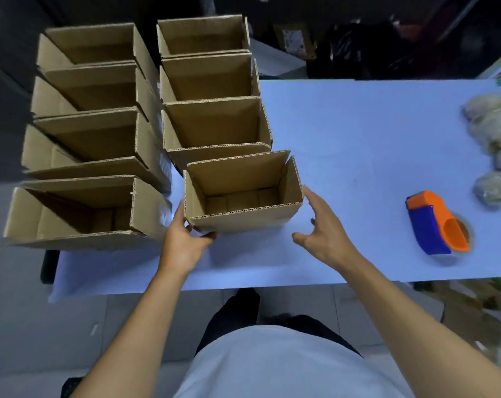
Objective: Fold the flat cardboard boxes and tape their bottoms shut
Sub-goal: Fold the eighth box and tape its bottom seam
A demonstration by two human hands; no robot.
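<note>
Two hands (pixel 186 239), eight boxes (pixel 243 196), one dispenser (pixel 436 225)

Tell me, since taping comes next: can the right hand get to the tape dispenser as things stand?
Probably yes: the right hand is open, holding nothing, and only bare table lies between it and the tape dispenser.

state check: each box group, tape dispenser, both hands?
nearest box: upright, top open, on the table.
left hand: grips that box's near-left corner.
right hand: open, beside the box's right end.
other boxes: folded, open-topped, in two rows.
tape dispenser: lying on table, untouched.
</note>
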